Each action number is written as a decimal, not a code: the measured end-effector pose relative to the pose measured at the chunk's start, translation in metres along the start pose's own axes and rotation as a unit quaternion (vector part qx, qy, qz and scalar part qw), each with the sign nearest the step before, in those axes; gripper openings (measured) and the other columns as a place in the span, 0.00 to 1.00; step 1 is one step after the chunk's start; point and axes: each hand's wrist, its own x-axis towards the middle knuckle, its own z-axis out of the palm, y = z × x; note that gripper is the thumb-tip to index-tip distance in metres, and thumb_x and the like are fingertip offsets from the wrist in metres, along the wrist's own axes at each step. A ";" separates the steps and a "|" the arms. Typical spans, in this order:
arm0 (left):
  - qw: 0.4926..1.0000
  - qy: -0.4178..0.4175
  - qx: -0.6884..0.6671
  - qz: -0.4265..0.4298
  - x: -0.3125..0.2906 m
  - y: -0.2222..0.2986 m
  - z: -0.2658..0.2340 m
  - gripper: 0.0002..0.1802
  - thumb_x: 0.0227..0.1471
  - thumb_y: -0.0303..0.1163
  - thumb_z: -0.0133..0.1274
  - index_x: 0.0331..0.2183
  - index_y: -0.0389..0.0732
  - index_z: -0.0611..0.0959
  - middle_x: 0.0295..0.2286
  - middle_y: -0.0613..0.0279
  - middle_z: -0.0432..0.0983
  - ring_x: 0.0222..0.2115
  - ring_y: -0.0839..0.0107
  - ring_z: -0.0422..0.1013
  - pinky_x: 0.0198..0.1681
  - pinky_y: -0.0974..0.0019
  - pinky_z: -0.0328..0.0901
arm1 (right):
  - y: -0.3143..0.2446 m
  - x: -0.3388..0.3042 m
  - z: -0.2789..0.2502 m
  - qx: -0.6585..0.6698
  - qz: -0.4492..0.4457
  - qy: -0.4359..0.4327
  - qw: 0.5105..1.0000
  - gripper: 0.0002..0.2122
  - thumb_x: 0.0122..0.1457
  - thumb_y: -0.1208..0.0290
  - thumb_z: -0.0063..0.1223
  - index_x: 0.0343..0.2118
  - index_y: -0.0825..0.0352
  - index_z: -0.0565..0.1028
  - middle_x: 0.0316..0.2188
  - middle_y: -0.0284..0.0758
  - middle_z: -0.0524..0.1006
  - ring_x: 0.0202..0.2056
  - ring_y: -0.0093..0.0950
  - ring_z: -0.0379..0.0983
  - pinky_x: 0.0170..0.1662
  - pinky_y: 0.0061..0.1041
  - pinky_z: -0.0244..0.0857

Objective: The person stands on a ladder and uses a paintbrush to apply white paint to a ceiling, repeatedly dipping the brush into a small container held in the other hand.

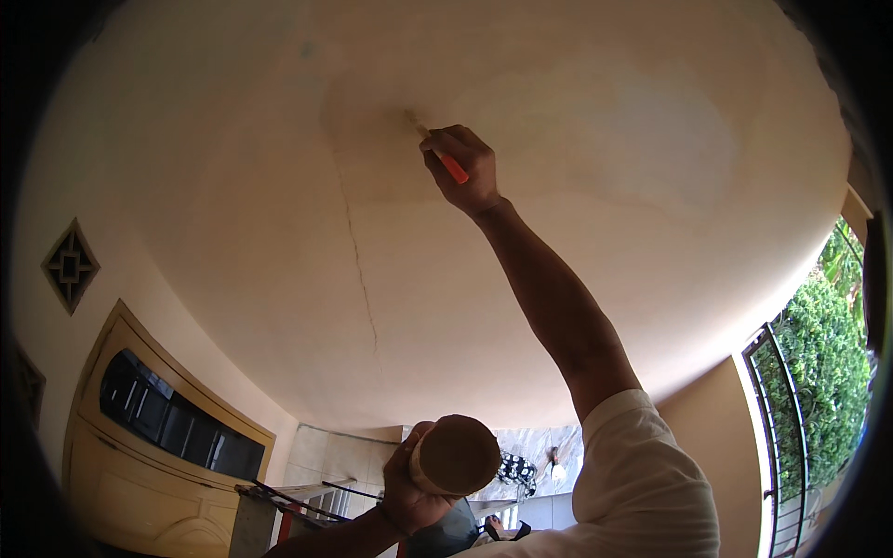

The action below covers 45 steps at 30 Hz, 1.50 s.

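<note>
My right hand (pixel 462 167) is raised to the ceiling (pixel 521 270), its fingers closed round a small paintbrush (pixel 453 168). The handle end is orange, and the pale tip meets the ceiling at a darker, smudged patch. Low in the picture, my left hand (pixel 409 488) grips a round tub (pixel 426 481) from its left side. A brownish surface fills the tub's round top; whether it is liquid or paste I cannot tell. A thin crack (pixel 356 256) runs down the ceiling from near the smudged patch.
At lower left stands a tan wooden door (pixel 158 493) with a dark glass panel; a diamond-shaped vent (pixel 71 266) is above it. Metal rails (pixel 316 502) and a patterned black-and-white cloth (pixel 517 472) lie below me. A barred window (pixel 781 418) shows green plants at right.
</note>
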 end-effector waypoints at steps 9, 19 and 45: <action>0.999 0.034 0.016 0.015 0.009 -0.008 0.003 0.29 0.64 0.59 0.43 0.56 0.52 0.77 0.51 0.62 0.76 0.52 0.59 0.74 0.43 0.52 0.71 | 0.082 -0.026 -0.229 -0.162 0.186 0.263 0.933 0.03 0.57 0.77 0.65 0.34 0.66 0.83 0.33 0.32 0.82 0.36 0.25 0.80 0.43 0.27 0.75; 0.999 0.006 0.018 0.031 0.003 -0.004 0.012 0.25 0.64 0.58 0.44 0.54 0.55 0.77 0.53 0.61 0.75 0.53 0.57 0.72 0.44 0.49 0.70 | 0.008 -0.033 -0.055 -0.161 0.009 0.033 0.986 0.08 0.52 0.78 0.64 0.33 0.56 0.81 0.33 0.30 0.81 0.35 0.34 0.79 0.36 0.33 0.74; 0.872 0.062 0.426 0.231 0.021 -0.027 -0.066 0.35 0.60 0.67 0.44 0.57 0.55 0.78 0.50 0.62 0.80 0.47 0.56 0.77 0.30 0.55 0.75 | 0.048 0.008 -0.168 -0.002 0.113 -0.095 0.989 0.06 0.52 0.82 0.64 0.32 0.63 0.81 0.32 0.35 0.81 0.36 0.36 0.81 0.40 0.31 0.75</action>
